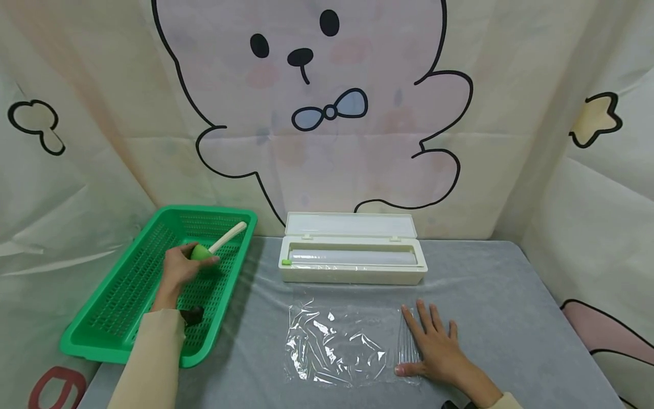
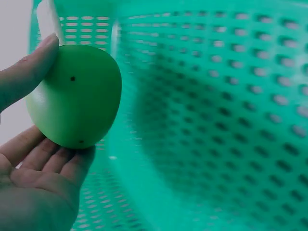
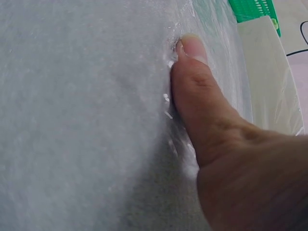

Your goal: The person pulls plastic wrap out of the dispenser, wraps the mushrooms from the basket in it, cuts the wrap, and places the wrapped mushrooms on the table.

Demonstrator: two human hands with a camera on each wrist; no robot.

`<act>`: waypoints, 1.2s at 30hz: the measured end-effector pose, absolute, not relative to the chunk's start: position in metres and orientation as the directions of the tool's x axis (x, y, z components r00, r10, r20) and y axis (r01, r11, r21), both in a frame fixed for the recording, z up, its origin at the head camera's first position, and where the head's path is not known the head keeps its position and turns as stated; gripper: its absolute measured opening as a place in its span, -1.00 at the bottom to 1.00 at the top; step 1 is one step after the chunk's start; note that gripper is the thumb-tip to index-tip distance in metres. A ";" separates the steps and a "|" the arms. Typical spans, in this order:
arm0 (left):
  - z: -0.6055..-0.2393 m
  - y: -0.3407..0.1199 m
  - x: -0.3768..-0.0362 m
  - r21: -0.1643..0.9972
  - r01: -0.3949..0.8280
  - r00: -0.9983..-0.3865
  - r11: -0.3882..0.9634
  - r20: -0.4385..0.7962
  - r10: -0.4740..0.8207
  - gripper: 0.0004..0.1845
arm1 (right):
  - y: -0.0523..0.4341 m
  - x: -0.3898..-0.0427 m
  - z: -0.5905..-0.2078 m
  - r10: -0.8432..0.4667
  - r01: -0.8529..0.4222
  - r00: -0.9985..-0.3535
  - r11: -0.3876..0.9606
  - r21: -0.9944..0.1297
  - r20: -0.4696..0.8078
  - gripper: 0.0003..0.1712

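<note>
Over the green basket (image 1: 66, 341), my left hand (image 1: 180, 267) holds a smooth, rounded green thing (image 2: 77, 96) between thumb and fingers. Small dark dots mark its surface, and a cream stick (image 1: 228, 237) like a handle extends from it toward the upper right. My right hand (image 1: 434, 349) lies with fingers spread on the right edge of a clear sheet of cling film (image 1: 332, 346) on the table. In the right wrist view, the thumb (image 3: 202, 91) presses along the film's gathered edge. Behind the film stands a white cling film dispenser (image 1: 352, 275), lid raised, roll inside.
A grey cloth covers the table (image 1: 490, 295). The dispenser's green slider (image 1: 286, 262) sits at its left end. The basket's tall perforated walls surround the left hand's area. A printed fabric curtain (image 1: 511, 142) closes off the back and sides.
</note>
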State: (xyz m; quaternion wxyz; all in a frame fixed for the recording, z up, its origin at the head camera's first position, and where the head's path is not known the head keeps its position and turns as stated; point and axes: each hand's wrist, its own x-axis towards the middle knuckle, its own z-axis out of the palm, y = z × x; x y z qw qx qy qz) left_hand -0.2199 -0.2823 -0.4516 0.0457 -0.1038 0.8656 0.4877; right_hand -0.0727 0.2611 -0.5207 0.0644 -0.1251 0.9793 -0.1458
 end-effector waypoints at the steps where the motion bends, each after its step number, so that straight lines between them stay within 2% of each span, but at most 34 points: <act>1: -0.449 -0.281 -0.219 0.838 -0.217 -0.976 0.500 -0.167 -0.144 -0.07 | 0.261 -0.072 -0.520 -0.264 -0.226 -0.960 0.926 -0.301 -0.090 0.55; 14: -0.407 -0.262 -0.206 0.868 -0.037 -0.992 0.496 0.026 -0.120 -0.11 | 0.260 -0.072 -0.520 -0.257 -0.210 -0.961 0.920 -0.331 -0.102 0.53; 20: -0.387 -0.247 -0.200 0.869 0.023 -0.996 0.494 0.065 -0.068 -0.09 | 0.259 -0.071 -0.517 -0.257 -0.212 -0.961 0.922 -0.324 -0.104 0.53; 26: -0.371 -0.224 -0.194 0.897 0.084 -0.995 0.434 0.097 -0.007 -0.14 | 0.259 -0.071 -0.515 -0.255 -0.209 -0.961 0.926 -0.313 -0.111 0.53; 36: -0.363 -0.175 -0.185 0.924 0.159 -0.986 0.347 0.129 0.107 -0.19 | 0.258 -0.070 -0.515 -0.253 -0.211 -0.961 0.929 -0.305 -0.107 0.53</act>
